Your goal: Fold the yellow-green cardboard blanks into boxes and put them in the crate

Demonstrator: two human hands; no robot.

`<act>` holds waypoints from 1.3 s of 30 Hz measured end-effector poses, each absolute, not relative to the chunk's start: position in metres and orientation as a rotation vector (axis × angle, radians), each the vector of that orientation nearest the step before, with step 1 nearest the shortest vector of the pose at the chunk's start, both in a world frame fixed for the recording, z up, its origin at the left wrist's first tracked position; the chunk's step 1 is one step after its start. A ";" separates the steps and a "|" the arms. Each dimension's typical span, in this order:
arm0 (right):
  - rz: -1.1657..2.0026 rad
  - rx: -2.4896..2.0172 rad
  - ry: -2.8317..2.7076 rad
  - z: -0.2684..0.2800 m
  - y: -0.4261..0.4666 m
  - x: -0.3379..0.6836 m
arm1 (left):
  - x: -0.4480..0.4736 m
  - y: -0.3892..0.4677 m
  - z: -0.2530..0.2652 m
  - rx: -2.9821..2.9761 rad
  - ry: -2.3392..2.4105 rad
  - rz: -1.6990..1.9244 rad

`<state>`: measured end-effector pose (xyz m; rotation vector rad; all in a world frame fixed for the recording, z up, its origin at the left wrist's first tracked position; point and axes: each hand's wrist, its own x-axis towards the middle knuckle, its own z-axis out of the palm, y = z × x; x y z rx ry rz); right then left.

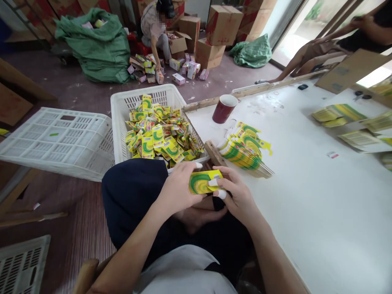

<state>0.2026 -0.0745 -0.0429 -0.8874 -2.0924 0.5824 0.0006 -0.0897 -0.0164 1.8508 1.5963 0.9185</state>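
Between my hands, above my lap, is a small yellow and green carton (199, 182). My left hand (180, 185) grips its left end. At its right end, my right hand (234, 192) pinches the flap, with white coverings on some fingertips. A fanned stack of flat yellow-green cartons (245, 149) lies on the white table just beyond my right hand. Past my left hand stands a white plastic crate (118, 134), heaped with many folded cartons (157, 136) of the same print.
A dark red mug (225, 109) stands near the table (321, 204) edge. More flat cartons (338, 116) lie at the right. An upturned white crate (58, 139) is at left. Beyond, a person (156, 28) crouches among boxes near a green sack (94, 49); another person (337, 41) sits at right.
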 end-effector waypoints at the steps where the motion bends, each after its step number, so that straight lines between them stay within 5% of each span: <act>1: 0.545 -0.925 -2.064 -0.043 -0.074 0.204 | 0.002 -0.089 -0.021 1.677 1.654 1.051; 5: 0.421 -1.010 -1.967 -0.048 -0.078 0.199 | 0.009 -0.090 -0.033 0.907 1.442 1.270; 12: 0.444 -0.894 -2.054 -0.049 -0.083 0.198 | 0.008 -0.086 -0.022 0.562 1.147 1.348; 29: 0.588 -0.922 -2.082 -0.040 -0.079 0.205 | 0.019 -0.092 -0.023 0.507 1.146 1.394; 39: 0.999 -1.076 -1.697 -0.058 -0.078 0.194 | 0.022 -0.092 -0.027 0.671 1.223 1.252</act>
